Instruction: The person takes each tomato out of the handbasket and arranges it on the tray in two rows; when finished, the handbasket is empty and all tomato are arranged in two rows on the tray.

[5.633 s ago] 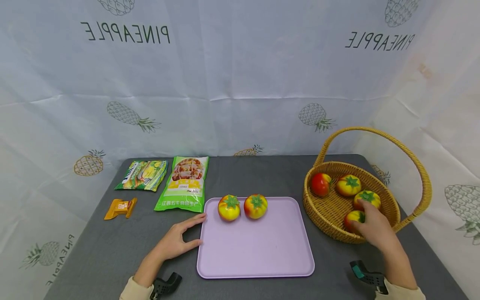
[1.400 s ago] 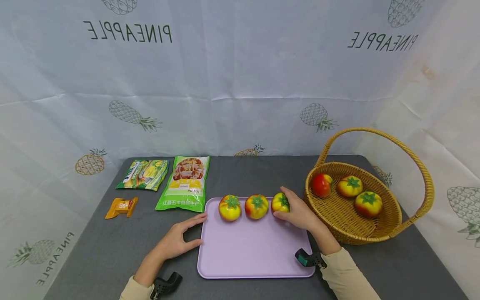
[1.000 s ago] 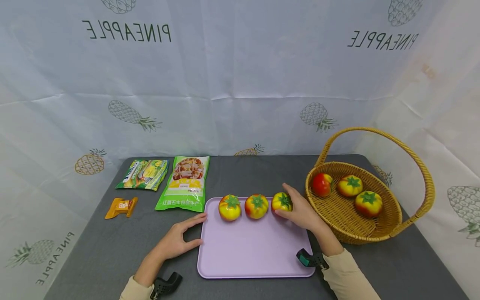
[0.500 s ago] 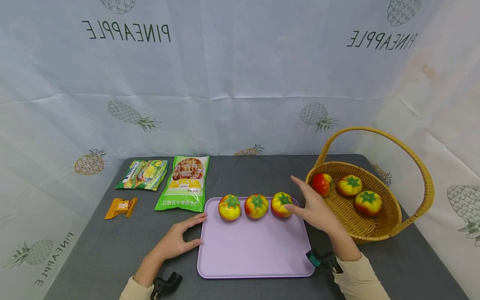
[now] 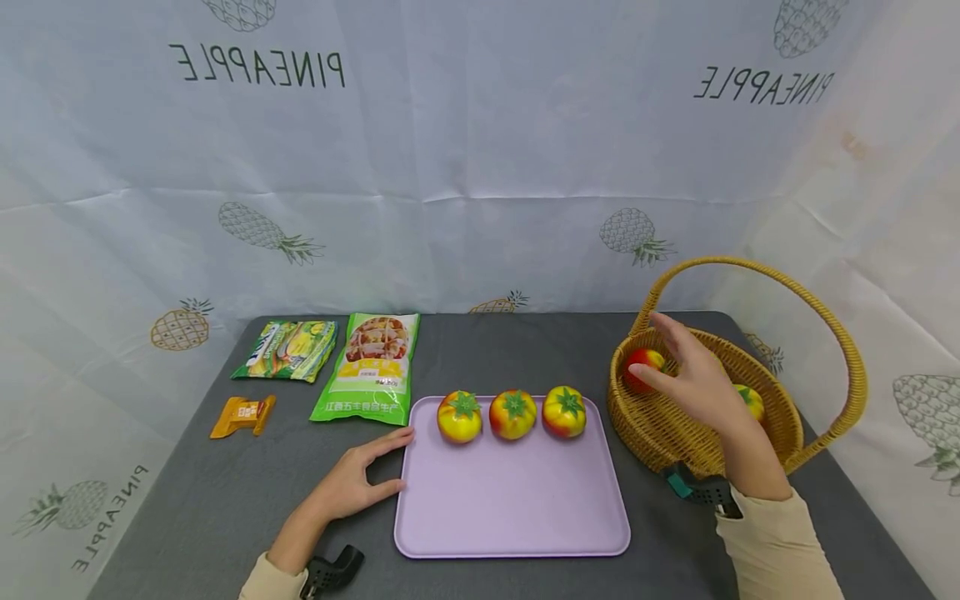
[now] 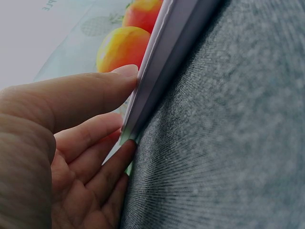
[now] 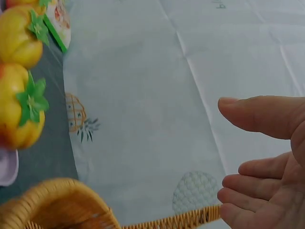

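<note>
Three yellow-red persimmons, the left one [image 5: 459, 417], the middle one [image 5: 512, 414] and the right one [image 5: 564, 412], sit in a row along the far side of a lilac tray [image 5: 510, 500]. My left hand [image 5: 347, 483] touches the tray's left rim with thumb and fingertips, its fingers nearly straight. Over the wicker basket [image 5: 637, 437] hangs my right hand [image 5: 697, 383], thumb and fingers spread, holding nothing. Inside the basket a redder fruit [image 5: 643, 360] shows beside that hand. Another persimmon [image 5: 750, 401] is partly hidden behind the hand, and a further one is almost covered.
Left of the tray lie a green food bag [image 5: 367, 367], a yellow-green packet [image 5: 288, 350] and a small orange-wrapped snack [image 5: 242, 417]. The basket's tall handle [image 5: 817, 308] arches over its right side. A pineapple-print cloth [image 5: 510, 150] hangs behind the table.
A persimmon has come from the basket to the right end of the row on the tray. My right hand has let go of it and moved right, back over the basket. The left hand stays put.
</note>
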The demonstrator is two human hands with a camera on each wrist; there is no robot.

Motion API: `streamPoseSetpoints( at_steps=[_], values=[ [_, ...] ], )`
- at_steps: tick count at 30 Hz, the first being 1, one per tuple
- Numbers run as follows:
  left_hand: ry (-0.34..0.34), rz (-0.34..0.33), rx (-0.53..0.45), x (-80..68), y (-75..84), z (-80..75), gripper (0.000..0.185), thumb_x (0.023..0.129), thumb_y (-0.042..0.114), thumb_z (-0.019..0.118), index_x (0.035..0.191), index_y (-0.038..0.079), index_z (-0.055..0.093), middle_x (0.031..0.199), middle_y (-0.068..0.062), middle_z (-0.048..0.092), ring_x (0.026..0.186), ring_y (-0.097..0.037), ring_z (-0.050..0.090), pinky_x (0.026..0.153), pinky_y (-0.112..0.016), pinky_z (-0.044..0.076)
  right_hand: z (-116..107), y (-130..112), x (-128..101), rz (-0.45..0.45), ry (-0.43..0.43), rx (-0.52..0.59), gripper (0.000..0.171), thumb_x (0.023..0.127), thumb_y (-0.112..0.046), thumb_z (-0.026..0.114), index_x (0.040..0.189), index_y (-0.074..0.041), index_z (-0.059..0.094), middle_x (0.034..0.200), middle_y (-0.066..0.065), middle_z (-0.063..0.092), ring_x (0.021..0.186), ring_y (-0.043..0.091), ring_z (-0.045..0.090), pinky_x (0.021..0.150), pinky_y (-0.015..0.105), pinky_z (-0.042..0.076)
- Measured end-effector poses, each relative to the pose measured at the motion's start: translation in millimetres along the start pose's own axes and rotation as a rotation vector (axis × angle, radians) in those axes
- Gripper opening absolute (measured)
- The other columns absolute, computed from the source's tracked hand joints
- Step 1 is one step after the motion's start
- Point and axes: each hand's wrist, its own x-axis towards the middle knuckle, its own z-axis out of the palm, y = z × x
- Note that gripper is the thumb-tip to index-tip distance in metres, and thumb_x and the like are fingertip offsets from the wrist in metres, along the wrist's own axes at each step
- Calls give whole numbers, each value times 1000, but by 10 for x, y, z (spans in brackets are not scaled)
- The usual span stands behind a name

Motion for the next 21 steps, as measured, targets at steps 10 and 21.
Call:
streamPoseSetpoints(
  at_steps=[10,21],
  values=[
    [-10,-2,-8,5,124,-46,58,82,26,74,135,14,54,143,-2,49,131,-22,46,104,-37,42,-195,363,236,112,-87,35,87,92,-36,60,151,0,9,154,28,16,139,49,19,108,62,23],
    [-16,2,-9,19,398,-140,55,80,12,75,131,2,56,139,-14,52,127,-36,48,102,-35,43,-81,755,348,192,-189,-4,82,92,-31,61,148,7,14,150,33,22,135,52,25,106,63,26]
  ],
)
